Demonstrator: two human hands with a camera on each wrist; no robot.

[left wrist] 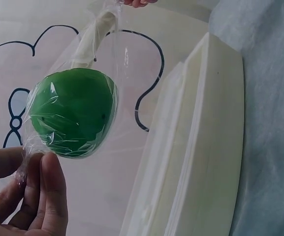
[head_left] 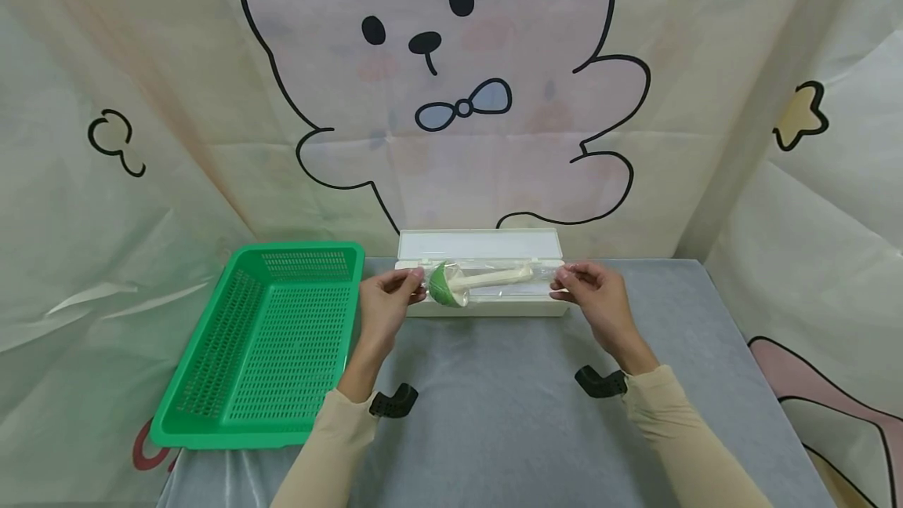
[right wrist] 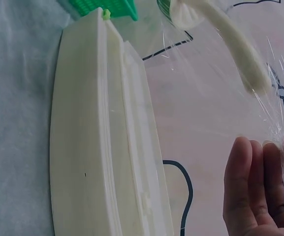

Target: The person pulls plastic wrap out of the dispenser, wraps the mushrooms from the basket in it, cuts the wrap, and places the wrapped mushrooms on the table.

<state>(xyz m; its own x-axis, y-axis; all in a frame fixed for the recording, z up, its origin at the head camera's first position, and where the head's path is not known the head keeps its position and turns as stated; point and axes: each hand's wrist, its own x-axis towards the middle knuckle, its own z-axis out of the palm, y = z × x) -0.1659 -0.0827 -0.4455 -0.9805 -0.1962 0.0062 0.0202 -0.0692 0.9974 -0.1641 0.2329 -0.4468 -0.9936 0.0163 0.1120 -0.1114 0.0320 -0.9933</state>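
Between my two hands a clear plastic wrapper (right wrist: pixel 275 118) is stretched out, with a ladle-like thing inside. It has a rounded green head (left wrist: pixel 75 110) and a long cream handle (head_left: pixel 497 277). My left hand (head_left: pixel 386 306) pinches the wrapper's end by the green head. At the handle end, my right hand (head_left: pixel 596 300) pinches the twisted wrapper between thumb and fingers. Right behind and below the wrapped thing, a long cream box (head_left: pixel 487 309) stands with its lid (head_left: pixel 480 244) raised at the back. The wrapped thing overlaps the box's opening in the head view.
A green plastic basket (head_left: pixel 303 440) with slotted sides stands on the left of the table, close to my left forearm. Grey cloth (head_left: pixel 494 414) covers the table. Printed curtains (head_left: pixel 536 171) hang behind it and at both sides.
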